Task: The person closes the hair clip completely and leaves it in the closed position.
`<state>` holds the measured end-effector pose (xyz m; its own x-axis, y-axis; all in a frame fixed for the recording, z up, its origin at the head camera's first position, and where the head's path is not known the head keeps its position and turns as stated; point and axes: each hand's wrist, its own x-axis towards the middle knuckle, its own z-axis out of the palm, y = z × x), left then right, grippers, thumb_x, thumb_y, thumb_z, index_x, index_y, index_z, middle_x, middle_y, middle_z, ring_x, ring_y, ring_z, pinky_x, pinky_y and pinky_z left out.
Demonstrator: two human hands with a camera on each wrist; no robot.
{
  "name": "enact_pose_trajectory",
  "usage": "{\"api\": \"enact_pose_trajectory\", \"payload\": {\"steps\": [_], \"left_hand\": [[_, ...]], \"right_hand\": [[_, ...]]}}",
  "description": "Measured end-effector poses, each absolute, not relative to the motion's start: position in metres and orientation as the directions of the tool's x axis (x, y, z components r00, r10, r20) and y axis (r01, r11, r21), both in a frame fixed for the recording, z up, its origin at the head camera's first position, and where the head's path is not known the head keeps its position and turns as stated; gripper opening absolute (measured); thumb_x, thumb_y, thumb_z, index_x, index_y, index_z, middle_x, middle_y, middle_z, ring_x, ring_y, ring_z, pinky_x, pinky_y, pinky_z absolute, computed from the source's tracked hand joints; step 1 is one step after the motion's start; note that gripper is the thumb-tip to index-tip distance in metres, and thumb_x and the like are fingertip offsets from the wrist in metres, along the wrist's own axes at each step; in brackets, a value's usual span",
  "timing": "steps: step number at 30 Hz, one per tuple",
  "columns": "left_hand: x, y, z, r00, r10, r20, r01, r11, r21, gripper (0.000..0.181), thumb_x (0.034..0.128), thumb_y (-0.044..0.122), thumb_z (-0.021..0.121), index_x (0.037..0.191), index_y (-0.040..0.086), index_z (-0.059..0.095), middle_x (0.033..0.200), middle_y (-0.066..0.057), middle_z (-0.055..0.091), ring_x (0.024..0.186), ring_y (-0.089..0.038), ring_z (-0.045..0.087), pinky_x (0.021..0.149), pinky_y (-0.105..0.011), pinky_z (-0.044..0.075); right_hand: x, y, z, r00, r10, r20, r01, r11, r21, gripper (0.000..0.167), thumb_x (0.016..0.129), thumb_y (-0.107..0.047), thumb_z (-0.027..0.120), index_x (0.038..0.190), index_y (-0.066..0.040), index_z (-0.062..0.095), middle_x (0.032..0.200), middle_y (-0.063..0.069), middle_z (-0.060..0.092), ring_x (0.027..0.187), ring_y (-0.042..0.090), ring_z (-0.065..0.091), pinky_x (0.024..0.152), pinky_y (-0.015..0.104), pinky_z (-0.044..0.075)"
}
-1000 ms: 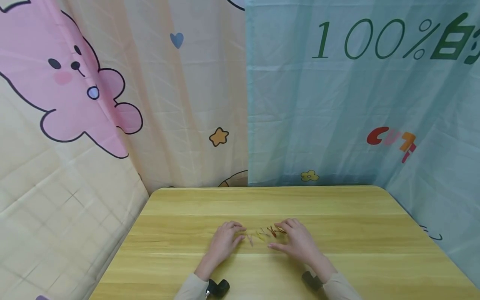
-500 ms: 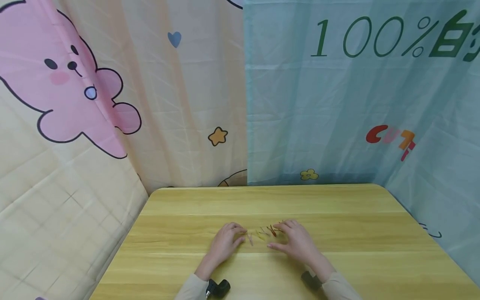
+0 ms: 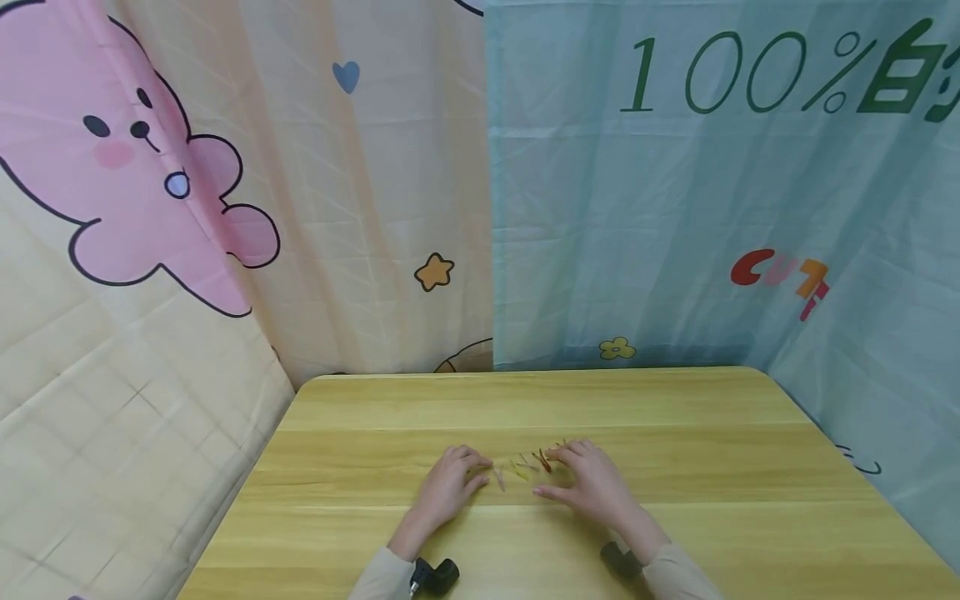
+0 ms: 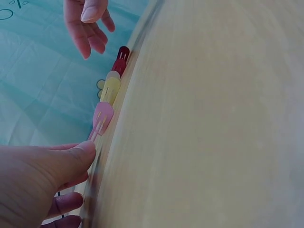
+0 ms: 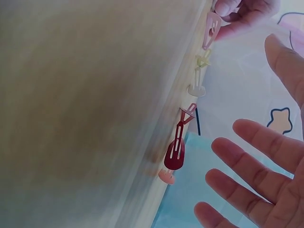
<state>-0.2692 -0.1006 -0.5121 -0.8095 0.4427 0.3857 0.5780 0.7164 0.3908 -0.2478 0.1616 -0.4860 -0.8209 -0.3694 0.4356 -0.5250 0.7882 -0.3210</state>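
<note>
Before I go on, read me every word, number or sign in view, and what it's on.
"100%", green, on the pale blue fabric curtain.
"白", apparently, green, beside it; the next character is cut off.
"CU", red and pink, lower on that curtain; the distorted letters after it are uncertain.
Flat oblong pink, yellow and dark red hair clips: no readable text.

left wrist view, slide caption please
Left grip pinches a pink clip; a yellow clip and red clips line up beyond.

Green "100%白" [image 3: 780,73] stands on the blue curtain [image 3: 600,208], upper right of the head view; colourful "CU…" lettering [image 3: 780,268] below.
</note>
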Motion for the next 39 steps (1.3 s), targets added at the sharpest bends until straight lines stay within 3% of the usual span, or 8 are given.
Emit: {"api": "enact_pose_trajectory", "payload": {"steps": [20,27,39], "left_hand": [[-0.2708,-0.1004,-0.5115,-0.814,0.444,0.375,0.576,0.700,0.421,0.020,0.0869,0.021,0.069,0.106,0.013,0.070,0.101,0.000,0.061,0.088,-0.014,0.050,0.070,-0.026,0.043],[-0.2694,-0.1001,-0.5129,-0.822,0.436,0.367,0.565,0.706,0.426,0.019,0.0871,0.022,0.069,0.105,0.015,0.071,0.102,0.002,0.059,0.089,-0.013,0.049,0.069,-0.026,0.043],[-0.2700,-0.1006,-0.5141,-0.826,0.426,0.369,0.558,0.706,0.435,0.013,0.0862,0.021,0.070,0.098,0.016,0.072,0.099,0.004,0.058,0.089,-0.012,0.049,0.069,-0.026,0.044]], "right_hand": [[-0.2491,0.1625,-0.4865,-0.829,-0.362,0.427,-0.516,0.789,-0.332,0.057,0.072,-0.053,0.076,0.107,-0.009,0.069,0.101,0.002,0.063,0.096,0.021,0.054,0.085,0.043,0.045],[-0.2476,0.1616,-0.4867,-0.840,-0.353,0.411,-0.506,0.783,-0.361,0.054,0.072,-0.047,0.079,0.107,-0.008,0.069,0.106,0.008,0.064,0.101,0.028,0.056,0.089,0.048,0.043],[-0.2492,0.1622,-0.4895,-0.842,-0.348,0.413,-0.501,0.788,-0.357,0.056,0.073,-0.052,0.076,0.107,-0.009,0.069,0.107,0.008,0.064,0.101,0.027,0.056,0.089,0.047,0.043]]}}
